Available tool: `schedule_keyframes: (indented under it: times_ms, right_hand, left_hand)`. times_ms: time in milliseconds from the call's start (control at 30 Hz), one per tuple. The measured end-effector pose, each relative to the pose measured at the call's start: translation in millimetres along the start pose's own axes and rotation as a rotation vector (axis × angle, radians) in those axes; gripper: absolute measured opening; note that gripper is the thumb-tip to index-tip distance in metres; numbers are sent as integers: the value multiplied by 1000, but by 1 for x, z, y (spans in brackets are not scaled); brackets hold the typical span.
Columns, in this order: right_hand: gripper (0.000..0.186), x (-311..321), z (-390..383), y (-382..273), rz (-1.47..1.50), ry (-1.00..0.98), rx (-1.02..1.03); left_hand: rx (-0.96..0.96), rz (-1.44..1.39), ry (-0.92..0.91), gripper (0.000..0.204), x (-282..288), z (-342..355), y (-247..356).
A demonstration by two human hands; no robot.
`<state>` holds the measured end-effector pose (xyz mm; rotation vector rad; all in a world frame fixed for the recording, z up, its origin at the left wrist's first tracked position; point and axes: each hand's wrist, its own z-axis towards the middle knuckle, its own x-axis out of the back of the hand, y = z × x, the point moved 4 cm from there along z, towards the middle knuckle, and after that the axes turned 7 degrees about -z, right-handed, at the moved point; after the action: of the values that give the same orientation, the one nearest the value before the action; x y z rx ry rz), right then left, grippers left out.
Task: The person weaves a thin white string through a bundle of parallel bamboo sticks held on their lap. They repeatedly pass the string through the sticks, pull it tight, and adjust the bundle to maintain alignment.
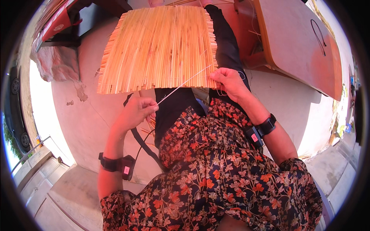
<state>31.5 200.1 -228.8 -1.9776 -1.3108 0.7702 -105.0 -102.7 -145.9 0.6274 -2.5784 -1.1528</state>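
A mat of thin straw-coloured stalks (158, 48) lies across my dark-trousered legs. A pale string (180, 86) runs taut and slanting from my left hand (140, 111) up to the mat's right side. That hand is closed, thumb and fingers pinching the string just off the mat's near edge. At the near right corner, my right hand (231, 82) is closed, with thumb and forefinger on the stalk ends. Loose loops of thin thread hang beside its fingers. What lies under the right fingertips is partly hidden.
To the right stands a brown table (298, 46) with a dark looped cord (319, 37) on it. Dark and red furniture (59, 29) sits at the upper left, above a rough grey lump (58, 63). A strap (144, 144) hangs by my left side.
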Motion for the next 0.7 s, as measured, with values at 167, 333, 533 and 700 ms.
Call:
schedule_keyframes:
  times_ms: [167,333,533,700]
  right_hand:
    - [11,-1,-1,-1,38,-33,20]
    - [12,-2,-7,-4,78,-2,61]
    - [14,9,-45,-10,145,196,181]
    - [11,41,-75,-6,225,401,179]
  left_hand:
    - [-284,-46,372,17,28,-8,42]
    - [-758,841,1045,64,47,3,106]
    - [-811,920,352,75,-96,39,59]
    - [-920,969,563,69,-125,85,49]
